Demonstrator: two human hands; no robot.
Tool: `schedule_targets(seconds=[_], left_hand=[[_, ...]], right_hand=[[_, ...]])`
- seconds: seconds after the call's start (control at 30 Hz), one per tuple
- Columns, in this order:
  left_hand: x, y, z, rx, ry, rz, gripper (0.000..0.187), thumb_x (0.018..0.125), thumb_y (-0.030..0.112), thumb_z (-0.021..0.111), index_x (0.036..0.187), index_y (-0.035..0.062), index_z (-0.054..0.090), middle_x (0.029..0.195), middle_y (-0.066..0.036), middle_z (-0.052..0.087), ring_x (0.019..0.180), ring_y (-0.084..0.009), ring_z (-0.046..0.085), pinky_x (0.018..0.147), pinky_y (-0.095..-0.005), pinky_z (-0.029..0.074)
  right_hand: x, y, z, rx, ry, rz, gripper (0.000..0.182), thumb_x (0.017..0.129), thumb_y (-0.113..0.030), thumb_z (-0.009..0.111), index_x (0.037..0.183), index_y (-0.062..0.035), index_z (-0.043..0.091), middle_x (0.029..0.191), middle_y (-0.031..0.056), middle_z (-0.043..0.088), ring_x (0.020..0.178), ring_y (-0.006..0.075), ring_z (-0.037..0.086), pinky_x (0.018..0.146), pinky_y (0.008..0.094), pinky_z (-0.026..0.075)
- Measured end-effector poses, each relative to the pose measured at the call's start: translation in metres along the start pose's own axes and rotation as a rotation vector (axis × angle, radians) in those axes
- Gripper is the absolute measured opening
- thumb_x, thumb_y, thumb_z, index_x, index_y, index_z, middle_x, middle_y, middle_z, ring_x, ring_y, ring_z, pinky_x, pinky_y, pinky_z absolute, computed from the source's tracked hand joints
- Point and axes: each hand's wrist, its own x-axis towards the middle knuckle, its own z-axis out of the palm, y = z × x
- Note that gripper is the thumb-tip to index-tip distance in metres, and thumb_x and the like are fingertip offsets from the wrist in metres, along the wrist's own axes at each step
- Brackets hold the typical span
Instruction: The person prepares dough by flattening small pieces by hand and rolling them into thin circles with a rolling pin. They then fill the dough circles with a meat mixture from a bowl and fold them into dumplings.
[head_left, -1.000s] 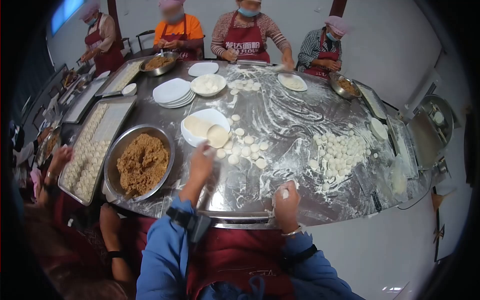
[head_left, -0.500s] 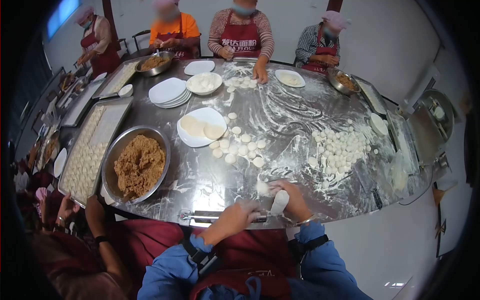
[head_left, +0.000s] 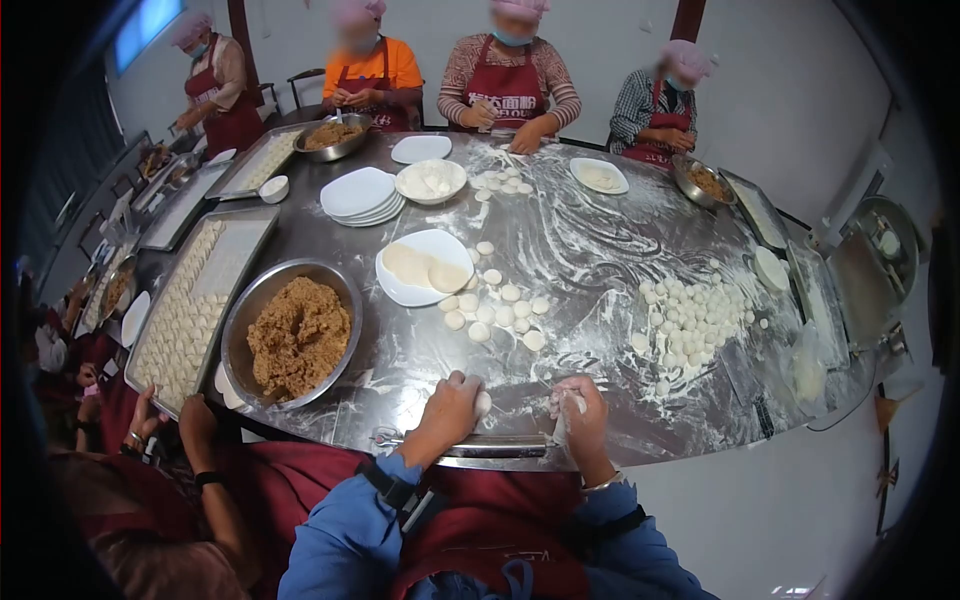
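Near the table's front edge, my left hand is closed, its curled fingers at a small white dough piece that shows beside them. My right hand is closed too, on a pale, floury piece of dough partly hidden by the fingers. Below and between the hands, a shiny metal bar lies along the edge. Ahead of my left hand are several round dough pieces and a square white plate bearing flat round wrappers.
Left stands a steel bowl of brown filling, beside a tray of dumplings gripped by another person's hands. A heap of dough balls lies right. Stacked plates and a flour bowl sit further back; several co-workers surround the table.
My hands have moved apart, and my left hand has come up off the metal bar to the dough piece. The pale piece at my right hand now shows less. The view has shifted slightly.
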Motion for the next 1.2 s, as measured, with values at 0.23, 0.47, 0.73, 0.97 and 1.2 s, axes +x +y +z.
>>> schedule_targets(seconds=[0.23,0.47,0.73,0.97,1.2], left_hand=[[0.004,0.009,0.001,-0.063,-0.223,-0.031,0.034,0.071,0.005,0.067,0.104,0.0081,0.059,0.101,-0.018,0.061,0.092,-0.0365,0.06,0.08,-0.0416,0.049],[0.017,0.025,0.021,-0.232,-0.394,0.09,0.021,0.076,0.003,0.06,0.096,0.0084,0.066,0.094,-0.015,0.067,0.093,-0.0324,0.063,0.08,-0.0387,0.048],[0.024,0.042,0.038,-0.086,-0.298,0.124,0.015,0.083,0.015,0.057,0.094,0.0083,0.063,0.088,-0.02,0.065,0.086,-0.0385,0.061,0.076,-0.0446,0.048],[0.009,0.033,0.037,-0.134,-0.226,0.122,0.013,0.078,0.011,0.064,0.087,0.0044,0.056,0.075,-0.018,0.063,0.075,-0.0399,0.061,0.066,-0.0446,0.048],[0.022,0.031,0.032,-0.096,-0.321,0.109,0.014,0.081,0.017,0.062,0.091,0.0072,0.061,0.083,-0.018,0.064,0.083,-0.0383,0.061,0.074,-0.0466,0.047]], right_hand=[[0.002,-0.006,-0.005,-0.033,-0.056,0.071,0.007,0.08,-0.001,0.052,0.086,-0.0016,0.056,0.076,0.0068,0.061,0.072,0.0145,0.061,0.065,0.0274,0.048],[-0.006,-0.044,0.003,-0.349,0.023,-0.107,0.005,0.081,-0.005,0.055,0.084,-0.0016,0.056,0.077,0.0114,0.062,0.072,0.0224,0.063,0.068,0.0339,0.048],[0.043,-0.01,0.023,-0.373,0.158,-0.136,0.009,0.084,-0.011,0.056,0.087,-0.0025,0.055,0.075,0.0141,0.061,0.073,0.0284,0.064,0.066,0.0381,0.048],[0.016,0.012,0.013,-0.467,0.257,-0.207,0.011,0.082,-0.01,0.058,0.088,-0.0032,0.052,0.075,0.0204,0.059,0.071,0.0418,0.058,0.06,0.0419,0.046],[0.024,0.0,0.017,-0.428,0.209,-0.169,0.009,0.079,-0.007,0.057,0.085,-0.0046,0.05,0.075,0.0193,0.059,0.072,0.0401,0.059,0.059,0.0418,0.045]])
